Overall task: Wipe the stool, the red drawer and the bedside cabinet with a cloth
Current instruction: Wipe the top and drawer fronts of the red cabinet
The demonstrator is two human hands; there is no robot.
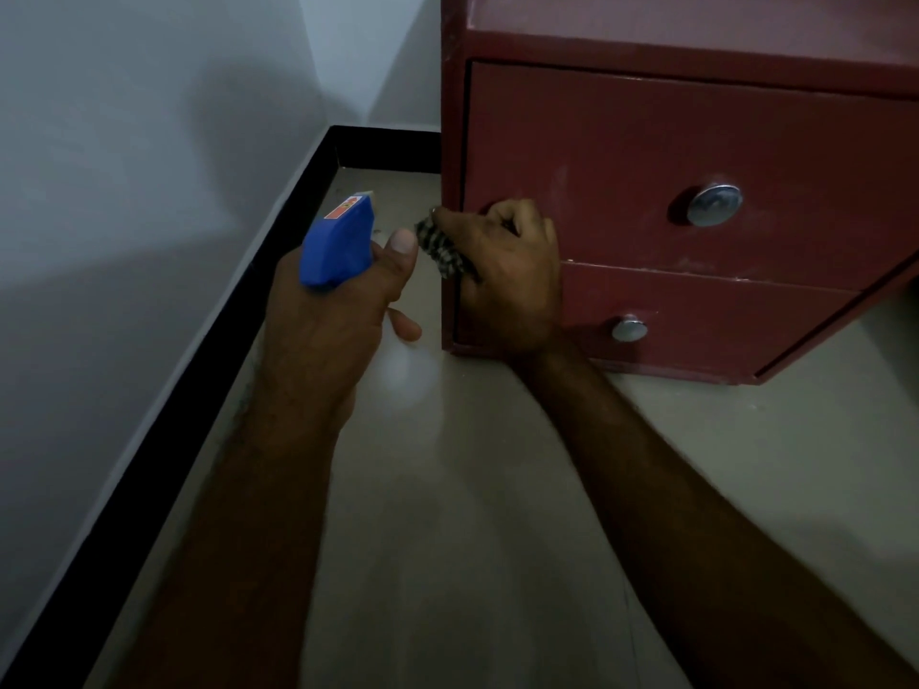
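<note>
At frame centre I am watching the right hand (512,281) clenching a checked cloth (440,248) against the left front edge of the red bedside cabinet (646,49), beside its upper drawer (597,156); the left hand (323,335) is gripping a blue spray bottle (338,251) just left of it

On my feed the bedside cabinet (696,47) reads as a dull brick red. Its upper drawer (621,156) and lower drawer (706,310) are the same red, with pale scuffed smears. I see the upper knob (714,204) and the lower knob (629,328) as shiny silver. The cloth (440,248) is a black-and-white check. The spray bottle (338,251) is bright blue, with a red-and-orange label (343,209) and a whitish tip (365,193). The floor (447,489) is glossy beige-grey, the skirting (224,315) black, the wall (124,141) pale grey-white.
</note>
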